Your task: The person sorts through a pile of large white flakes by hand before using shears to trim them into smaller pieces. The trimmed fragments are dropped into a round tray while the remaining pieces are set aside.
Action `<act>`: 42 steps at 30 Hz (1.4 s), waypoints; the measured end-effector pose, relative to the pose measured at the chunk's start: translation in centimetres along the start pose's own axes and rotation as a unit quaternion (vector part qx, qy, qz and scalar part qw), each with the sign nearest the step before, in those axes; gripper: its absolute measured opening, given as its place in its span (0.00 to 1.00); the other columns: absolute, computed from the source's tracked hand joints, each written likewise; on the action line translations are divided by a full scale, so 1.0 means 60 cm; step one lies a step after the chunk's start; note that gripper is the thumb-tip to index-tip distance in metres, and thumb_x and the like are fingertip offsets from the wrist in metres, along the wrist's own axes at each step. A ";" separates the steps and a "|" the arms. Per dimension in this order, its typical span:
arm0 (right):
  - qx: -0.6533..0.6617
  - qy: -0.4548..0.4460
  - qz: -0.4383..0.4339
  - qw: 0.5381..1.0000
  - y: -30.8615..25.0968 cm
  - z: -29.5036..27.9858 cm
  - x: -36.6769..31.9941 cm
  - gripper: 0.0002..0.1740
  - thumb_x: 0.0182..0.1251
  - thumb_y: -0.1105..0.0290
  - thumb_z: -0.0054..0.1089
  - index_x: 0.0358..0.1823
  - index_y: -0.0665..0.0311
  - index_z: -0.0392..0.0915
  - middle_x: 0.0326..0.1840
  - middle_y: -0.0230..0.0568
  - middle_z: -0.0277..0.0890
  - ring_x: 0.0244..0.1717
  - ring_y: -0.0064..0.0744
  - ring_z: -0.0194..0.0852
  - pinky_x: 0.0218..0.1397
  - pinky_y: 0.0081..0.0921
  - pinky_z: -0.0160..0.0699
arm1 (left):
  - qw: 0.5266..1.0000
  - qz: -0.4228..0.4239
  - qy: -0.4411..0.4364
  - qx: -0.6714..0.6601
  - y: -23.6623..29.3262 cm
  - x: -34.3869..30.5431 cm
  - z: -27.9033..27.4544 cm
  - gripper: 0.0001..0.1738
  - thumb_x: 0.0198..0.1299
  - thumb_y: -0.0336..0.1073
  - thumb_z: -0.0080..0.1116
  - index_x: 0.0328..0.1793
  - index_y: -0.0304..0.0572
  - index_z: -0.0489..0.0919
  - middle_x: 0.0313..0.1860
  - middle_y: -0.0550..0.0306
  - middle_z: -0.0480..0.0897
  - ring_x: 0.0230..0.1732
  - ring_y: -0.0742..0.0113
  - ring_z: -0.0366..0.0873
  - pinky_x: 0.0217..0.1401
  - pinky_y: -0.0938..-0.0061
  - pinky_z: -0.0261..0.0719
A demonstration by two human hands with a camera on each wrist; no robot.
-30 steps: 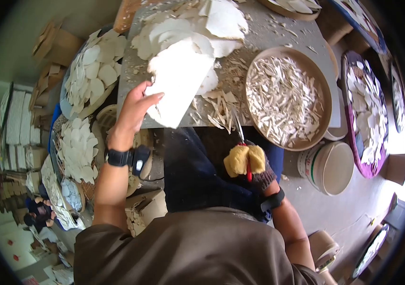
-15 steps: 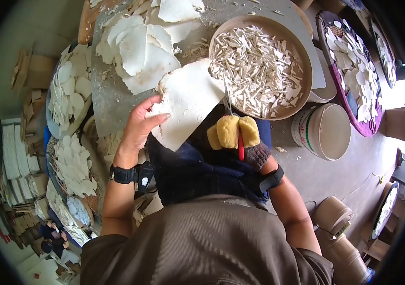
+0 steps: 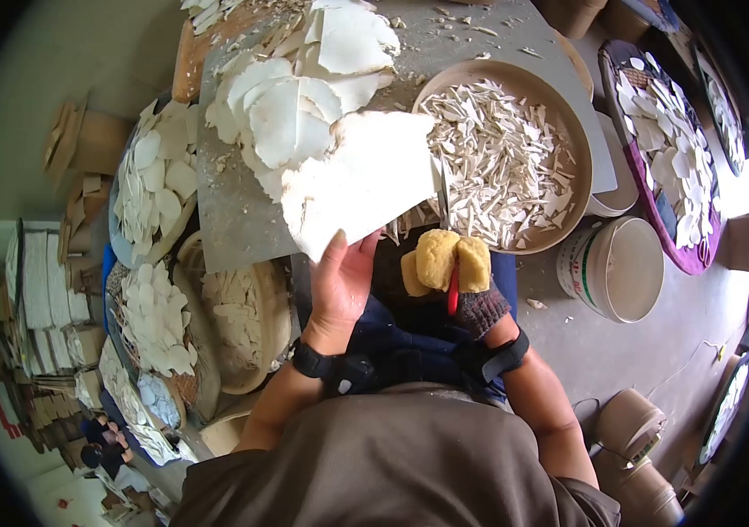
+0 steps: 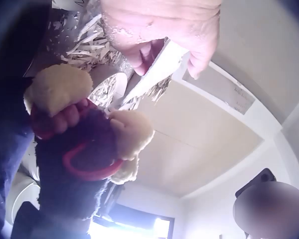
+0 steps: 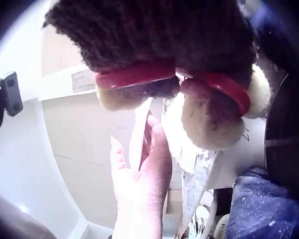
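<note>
A large white sheet [image 3: 366, 180] with a rough brown edge is pinched between thumb and fingers of my left hand [image 3: 344, 279] at its lower edge. My right hand [image 3: 471, 294], in a dark knitted glove with yellow padding, grips red-handled scissors [image 3: 453, 290]. The blades point away from me and meet the sheet's right edge, beside a round tray [image 3: 587, 167] of cut white strips. In the left wrist view the sheet [image 4: 157, 69] appears edge-on below the left hand [image 4: 162, 25]. The right wrist view shows the red handles [image 5: 137, 73] around the gloved fingers.
More white sheets [image 3: 291, 119] lie piled on the grey table [image 3: 234, 233], with scraps around them. A white bucket [image 3: 625, 277] stands on the floor at the right. Large baskets of white pieces [image 3: 155, 184] stand at the left, and a purple-edged one [image 3: 695, 255] at the right.
My left hand has moved right and now holds the sheet from its lower edge instead of its left side. The sheet has turned, and the scissor blades have come to its right edge.
</note>
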State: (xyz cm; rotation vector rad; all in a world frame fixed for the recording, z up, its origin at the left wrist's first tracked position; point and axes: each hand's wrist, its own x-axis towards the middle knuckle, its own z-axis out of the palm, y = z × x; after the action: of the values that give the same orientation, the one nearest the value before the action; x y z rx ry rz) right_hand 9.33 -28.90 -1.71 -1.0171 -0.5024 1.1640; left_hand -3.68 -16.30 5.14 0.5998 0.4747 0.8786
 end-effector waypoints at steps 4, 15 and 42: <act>-0.005 0.014 -0.028 0.999 0.029 -0.018 0.005 0.25 0.53 0.66 0.58 0.55 0.64 0.72 0.48 0.47 0.76 0.47 0.46 0.77 0.51 0.37 0.77 | 0.990 0.011 -0.016 -0.140 0.001 0.004 0.028 0.27 0.64 0.36 0.55 0.67 0.36 0.65 0.62 0.54 0.71 0.63 0.62 0.69 0.69 0.63 0.66; -0.329 -0.010 -0.162 0.930 -0.031 0.036 -0.008 0.16 0.45 0.66 0.62 0.39 0.60 0.77 0.33 0.43 0.77 0.36 0.46 0.77 0.37 0.37 0.77 | 0.985 -0.025 0.091 0.141 -0.028 0.063 0.034 0.17 0.61 0.31 0.59 0.55 0.33 0.73 0.48 0.53 0.78 0.44 0.64 0.79 0.44 0.69 0.83; 0.462 -0.061 0.066 0.882 0.032 -0.048 -0.071 0.21 0.70 0.65 0.45 0.58 0.74 0.66 0.55 0.46 0.72 0.56 0.34 0.72 0.59 0.30 0.72 | 0.961 -0.155 -0.179 0.140 0.021 0.108 0.032 0.23 0.59 0.27 0.58 0.62 0.36 0.69 0.55 0.47 0.77 0.55 0.55 0.76 0.59 0.62 0.76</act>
State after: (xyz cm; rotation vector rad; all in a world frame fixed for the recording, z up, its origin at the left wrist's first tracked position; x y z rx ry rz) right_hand 9.06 -33.82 -4.07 -0.1439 0.0666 1.3799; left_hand 0.38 -10.95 6.49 0.8972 0.3526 0.3921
